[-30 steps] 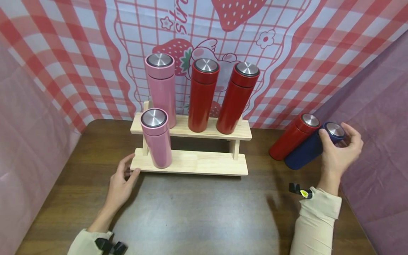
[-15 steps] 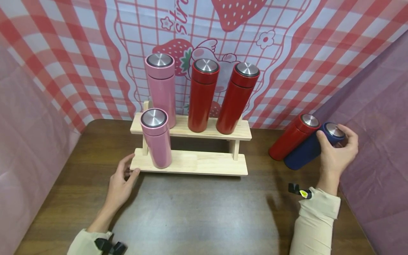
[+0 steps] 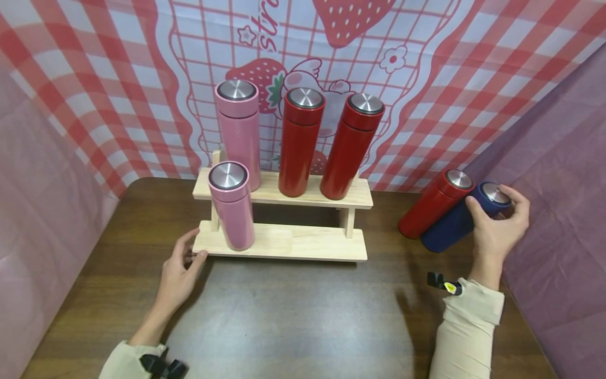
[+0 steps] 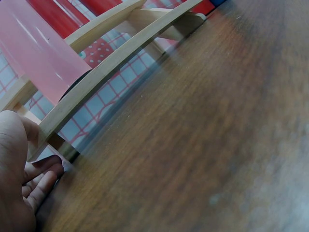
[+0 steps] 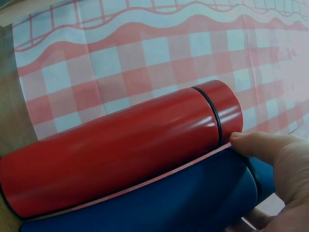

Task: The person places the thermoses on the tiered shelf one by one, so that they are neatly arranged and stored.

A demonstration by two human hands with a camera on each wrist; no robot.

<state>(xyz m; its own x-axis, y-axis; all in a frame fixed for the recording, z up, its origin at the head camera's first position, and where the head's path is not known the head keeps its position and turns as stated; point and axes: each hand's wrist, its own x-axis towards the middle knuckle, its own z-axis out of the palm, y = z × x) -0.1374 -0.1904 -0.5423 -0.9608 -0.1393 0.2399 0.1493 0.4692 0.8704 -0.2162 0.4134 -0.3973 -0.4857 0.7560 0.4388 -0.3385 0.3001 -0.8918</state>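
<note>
At the right of the table, my right hand (image 3: 501, 227) holds the top of a blue thermos flask (image 3: 450, 226), thumb on the near side and fingers round the far side of its lid. A red thermos flask (image 5: 125, 150) stands right beside the blue one; in the right wrist view my thumb tip is at its lid's edge. On the left, my left hand (image 3: 180, 271) grips the end of the lower board of a two-tier wooden rack (image 3: 307, 243). In the left wrist view the thumb meets the board end, with the other fingers curled below.
On the rack's upper board stand a pink flask (image 3: 240, 139) and two red flasks (image 3: 300, 152). Another pink flask (image 3: 234, 221) stands on the lower board's left part. A strawberry-print checked cloth (image 3: 402, 131) hangs behind, and a purple cloth (image 3: 558, 226) borders the right.
My right hand has shifted slightly left around the blue flask's lid. My left hand and the flasks on the rack stay where they were.
</note>
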